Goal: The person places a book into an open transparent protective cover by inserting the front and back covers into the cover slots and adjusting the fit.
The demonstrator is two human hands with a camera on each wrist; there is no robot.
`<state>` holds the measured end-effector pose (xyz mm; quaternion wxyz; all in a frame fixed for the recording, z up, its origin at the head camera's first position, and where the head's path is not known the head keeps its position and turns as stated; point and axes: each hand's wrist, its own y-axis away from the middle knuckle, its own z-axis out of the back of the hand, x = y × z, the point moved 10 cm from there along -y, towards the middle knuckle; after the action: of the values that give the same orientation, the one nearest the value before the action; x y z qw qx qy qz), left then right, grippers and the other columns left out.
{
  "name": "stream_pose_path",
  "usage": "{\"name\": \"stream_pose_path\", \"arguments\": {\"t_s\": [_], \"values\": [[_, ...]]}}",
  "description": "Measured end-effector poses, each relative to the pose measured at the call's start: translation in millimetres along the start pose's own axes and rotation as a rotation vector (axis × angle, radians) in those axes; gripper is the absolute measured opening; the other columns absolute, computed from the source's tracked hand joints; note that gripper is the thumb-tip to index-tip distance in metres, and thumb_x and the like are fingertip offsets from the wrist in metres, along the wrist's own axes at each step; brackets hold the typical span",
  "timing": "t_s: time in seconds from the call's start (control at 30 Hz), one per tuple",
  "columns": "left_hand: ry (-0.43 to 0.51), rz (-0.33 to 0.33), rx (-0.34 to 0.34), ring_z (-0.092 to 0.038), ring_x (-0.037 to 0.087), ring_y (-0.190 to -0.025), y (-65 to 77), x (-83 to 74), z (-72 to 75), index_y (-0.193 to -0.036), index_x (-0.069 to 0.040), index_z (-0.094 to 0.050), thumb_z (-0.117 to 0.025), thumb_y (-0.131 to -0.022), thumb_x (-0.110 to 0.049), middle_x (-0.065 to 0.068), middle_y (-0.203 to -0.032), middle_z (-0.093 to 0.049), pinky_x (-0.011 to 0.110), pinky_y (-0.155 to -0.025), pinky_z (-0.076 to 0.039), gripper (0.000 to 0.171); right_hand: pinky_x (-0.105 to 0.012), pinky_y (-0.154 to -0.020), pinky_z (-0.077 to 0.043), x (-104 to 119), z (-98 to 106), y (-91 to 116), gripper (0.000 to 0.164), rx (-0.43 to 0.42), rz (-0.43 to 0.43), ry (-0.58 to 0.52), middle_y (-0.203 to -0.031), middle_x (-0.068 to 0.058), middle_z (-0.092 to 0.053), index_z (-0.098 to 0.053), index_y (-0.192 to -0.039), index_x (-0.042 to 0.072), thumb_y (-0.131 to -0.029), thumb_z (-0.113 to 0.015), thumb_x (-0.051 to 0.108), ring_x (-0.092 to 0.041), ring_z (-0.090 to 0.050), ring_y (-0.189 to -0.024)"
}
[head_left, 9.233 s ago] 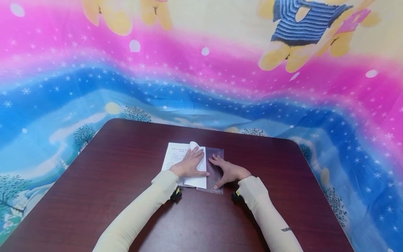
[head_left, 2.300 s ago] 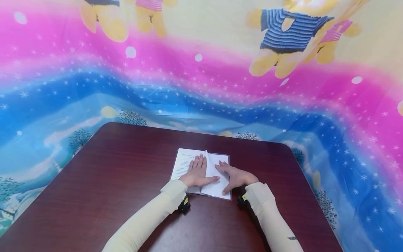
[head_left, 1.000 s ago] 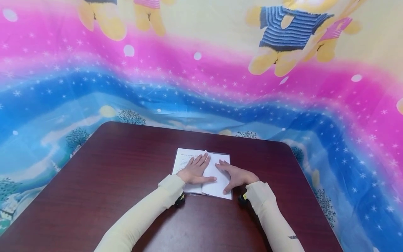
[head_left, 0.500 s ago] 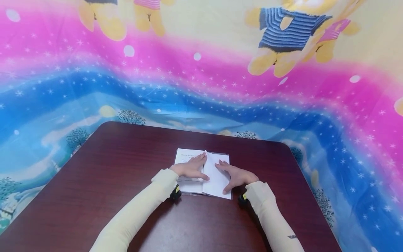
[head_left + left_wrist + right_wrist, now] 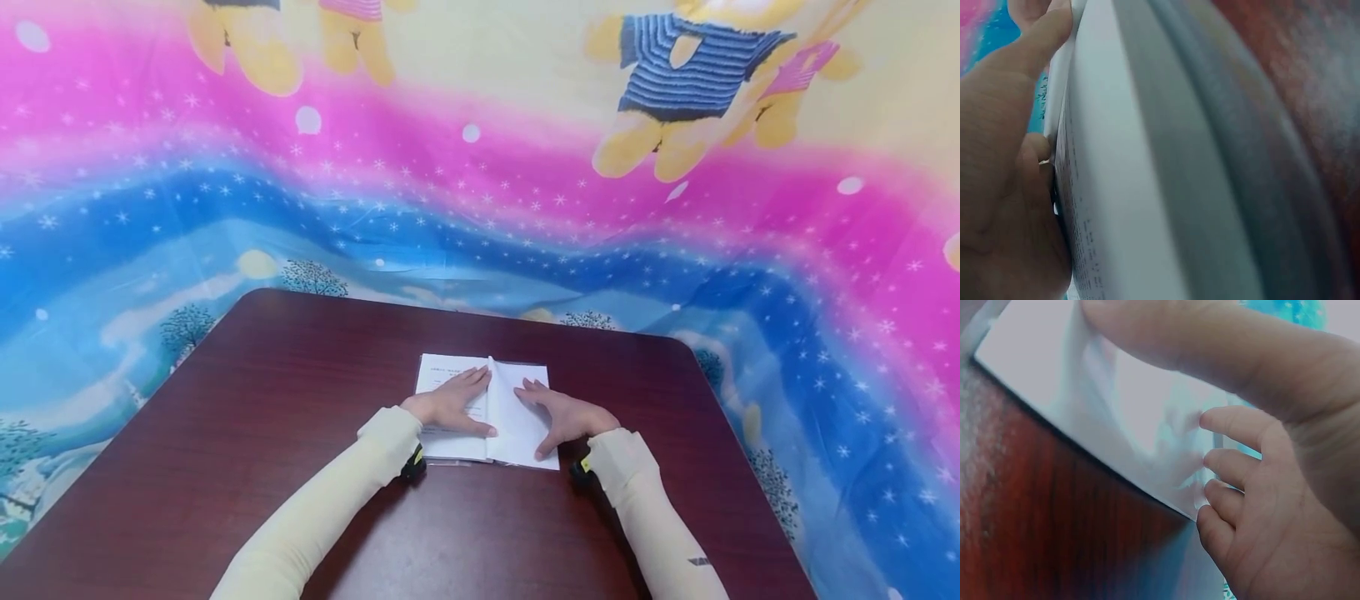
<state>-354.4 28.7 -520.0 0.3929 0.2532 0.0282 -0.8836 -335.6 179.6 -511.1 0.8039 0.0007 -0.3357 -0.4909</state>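
Observation:
An open booklet (image 5: 456,448) lies on the dark red table, with printed text on its left page and a blank white right-hand leaf (image 5: 517,425). Clear plastic shows along its lower and upper edges. My left hand (image 5: 452,404) lies over the left page, fingertips and thumb along the raised fold in the middle; in the left wrist view the thumb (image 5: 1047,34) rests at that fold. My right hand (image 5: 566,417) rests at the leaf's outer edge, thumb and fingers spread. The right wrist view shows its fingertips (image 5: 1210,461) against the glossy leaf.
The table (image 5: 337,358) has a rounded far edge, with a colourful printed cloth (image 5: 450,208) hanging close behind and beside it. A black device (image 5: 414,461) is strapped under the left wrist, another black device (image 5: 581,468) under the right.
Since the first frame, the white leaf has shifted right over the clear plastic flap. Lately my left hand has slid left to the middle fold; my right hand stays at the outer edge.

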Motion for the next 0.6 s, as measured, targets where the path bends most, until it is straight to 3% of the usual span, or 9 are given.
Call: {"name": "stream_pose_path", "arguments": {"t_s": [0.27,0.6], "values": [[-0.112,-0.031,-0.045,-0.007,0.033,-0.158,-0.9,-6.3,-3.3,-0.163,-0.001,-0.011,-0.058,-0.093,-0.066,0.015,-0.171,-0.006,0.046,-0.128,-0.012,0.106,-0.064,-0.121,-0.022,0.5,1.3,1.6,0.112,0.003,0.013,-0.009,-0.171,-0.011,-0.014,-0.031,-0.162,0.019,-0.069,-0.094,0.023,-0.036,-0.009,-0.157],[-0.129,-0.023,-0.059,-0.006,0.034,-0.158,1.3,-10.3,-4.5,-0.163,-0.001,-0.009,-0.057,-0.095,-0.064,0.017,-0.171,-0.005,0.047,-0.128,-0.01,0.104,-0.063,-0.122,-0.02,1.3,0.5,1.2,0.113,-0.005,0.037,0.006,-0.171,-0.013,-0.013,-0.029,-0.162,0.015,-0.07,-0.095,0.028,-0.037,-0.008,-0.157]]}}
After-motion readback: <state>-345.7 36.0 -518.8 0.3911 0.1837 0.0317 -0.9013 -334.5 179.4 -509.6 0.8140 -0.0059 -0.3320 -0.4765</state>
